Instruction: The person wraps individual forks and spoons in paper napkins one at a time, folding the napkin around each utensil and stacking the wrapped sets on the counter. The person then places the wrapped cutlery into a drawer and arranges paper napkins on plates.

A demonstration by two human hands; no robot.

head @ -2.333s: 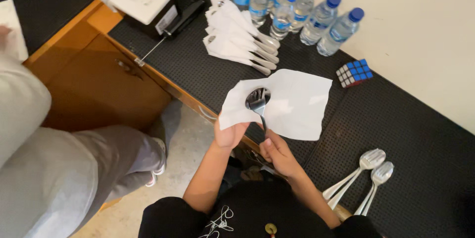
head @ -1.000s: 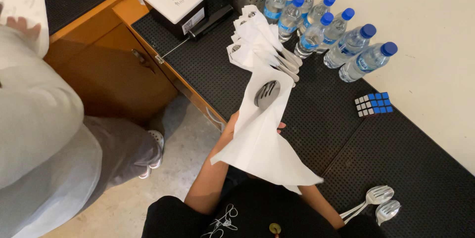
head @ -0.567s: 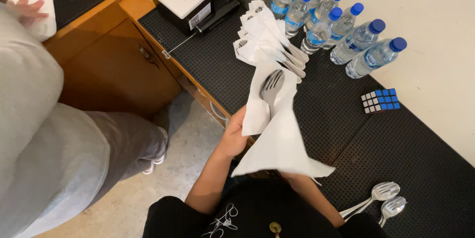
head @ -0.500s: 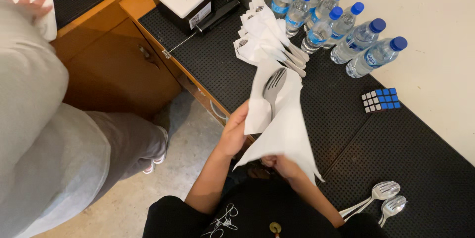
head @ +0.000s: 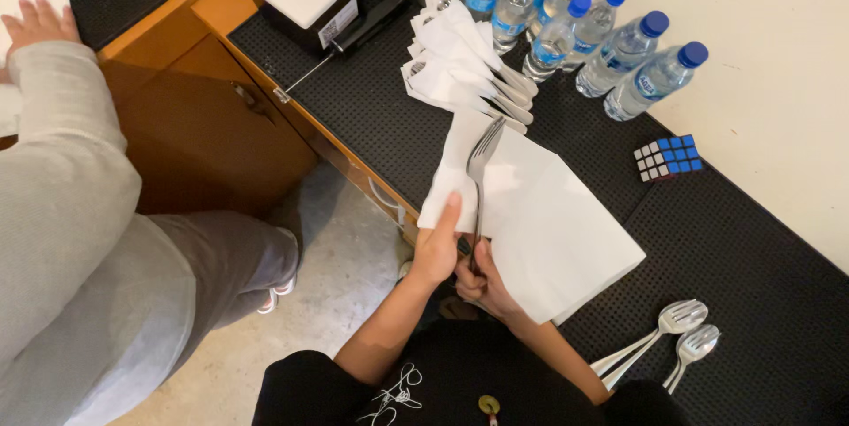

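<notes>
At frame centre a white napkin [head: 539,214] drapes open over the black counter mat [head: 371,107], ready for folding; the left hand [head: 439,245] pinches its edge, while the right hand [head: 482,280] grips the fork [head: 480,169] laid on it

white napkin [head: 539,214] with a silver fork [head: 480,165], black dotted mat [head: 761,240] under it, blue-capped clear bottles [head: 610,46] at 12 o'clock, mostly blue puzzle cube [head: 668,157] at 2, orange-brown wooden cabinet [head: 212,134] at 10.
</notes>
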